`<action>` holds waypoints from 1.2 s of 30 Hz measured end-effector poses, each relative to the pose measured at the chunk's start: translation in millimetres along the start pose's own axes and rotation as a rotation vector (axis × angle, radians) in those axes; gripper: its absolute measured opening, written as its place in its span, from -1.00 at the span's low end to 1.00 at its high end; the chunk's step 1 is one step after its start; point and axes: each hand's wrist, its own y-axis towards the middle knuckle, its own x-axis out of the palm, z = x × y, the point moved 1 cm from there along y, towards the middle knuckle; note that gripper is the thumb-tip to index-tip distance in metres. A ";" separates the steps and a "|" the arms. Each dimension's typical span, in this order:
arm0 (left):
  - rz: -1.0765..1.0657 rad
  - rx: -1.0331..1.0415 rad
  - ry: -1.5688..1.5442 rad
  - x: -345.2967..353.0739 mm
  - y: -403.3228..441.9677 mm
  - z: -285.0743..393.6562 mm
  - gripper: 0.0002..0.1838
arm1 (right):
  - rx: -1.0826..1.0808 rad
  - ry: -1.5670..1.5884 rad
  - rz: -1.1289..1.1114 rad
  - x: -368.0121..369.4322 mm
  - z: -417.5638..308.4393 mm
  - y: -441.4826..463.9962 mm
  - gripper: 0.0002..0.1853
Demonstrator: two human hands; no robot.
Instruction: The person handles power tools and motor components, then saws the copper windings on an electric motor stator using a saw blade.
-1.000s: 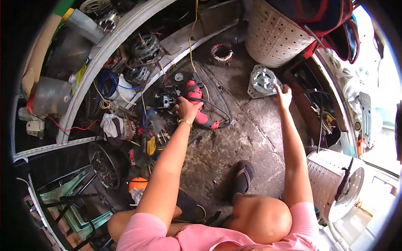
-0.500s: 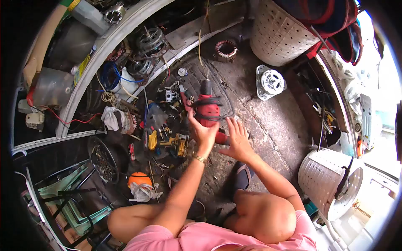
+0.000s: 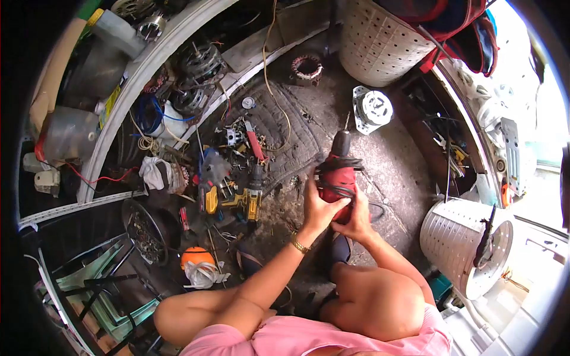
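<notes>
In the head view I hold a red power drill [image 3: 339, 179] with black cord wound around its body. Its black chuck and thin bit point away from me. My left hand [image 3: 319, 209] is closed around the drill's left side, with the thumb across it. On the other side my right hand [image 3: 358, 221] grips the lower body. A loop of cord hangs just right of that hand. Beyond the bit tip lies a round motor with a white face [image 3: 374, 110]. A yellow cordless drill [image 3: 252, 199] rests on the floor to the left.
A wound copper stator [image 3: 307, 70] sits at the back. Perforated white drums stand at the far right [image 3: 380, 44] and near right [image 3: 454, 246]. Loose parts and a red-handled tool [image 3: 255, 141] lie left of centre. A dark basin [image 3: 145, 231] and an orange ball-like object [image 3: 198, 259] are nearer.
The red drill has moved right and slightly toward me, its bit now visible. My right hand, open beside it before, has closed on it. My left hand has kept its hold.
</notes>
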 end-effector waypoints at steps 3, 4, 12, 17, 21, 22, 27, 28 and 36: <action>-0.276 -0.205 -0.275 18.2 -2.0 -14.3 -0.24 | 0.009 -0.064 -0.057 -34.1 10.3 -12.8 0.32; -0.358 -0.199 -0.218 23.0 -1.8 2.5 -0.26 | -0.021 -0.072 -0.048 -45.1 12.5 -14.9 0.32; -0.710 -0.571 -0.824 124.2 9.2 -39.5 -0.46 | 0.249 -0.352 0.064 -87.4 57.3 -56.2 0.27; -0.860 -0.515 0.341 176.0 19.5 -106.6 -0.26 | 0.449 -0.316 0.138 -76.6 104.1 -71.9 0.26; -0.637 -0.166 0.497 147.3 12.6 -104.4 -0.18 | 0.438 -0.305 0.218 -68.5 149.1 -73.8 0.27; -0.573 0.041 0.455 118.5 18.4 -84.7 -0.26 | 0.438 -0.317 0.238 -69.9 153.7 -71.4 0.27; 0.002 0.236 1.025 -66.0 31.8 -28.7 -0.22 | 0.281 -0.326 0.188 -88.1 178.6 -65.3 0.27; 0.031 0.046 1.255 -96.1 24.2 -29.6 -0.08 | 0.245 -0.314 0.196 -89.4 181.1 -64.9 0.28; -0.082 -0.090 1.510 -195.7 18.7 -63.6 0.03 | 0.354 -0.411 0.088 -89.3 177.7 -70.7 0.33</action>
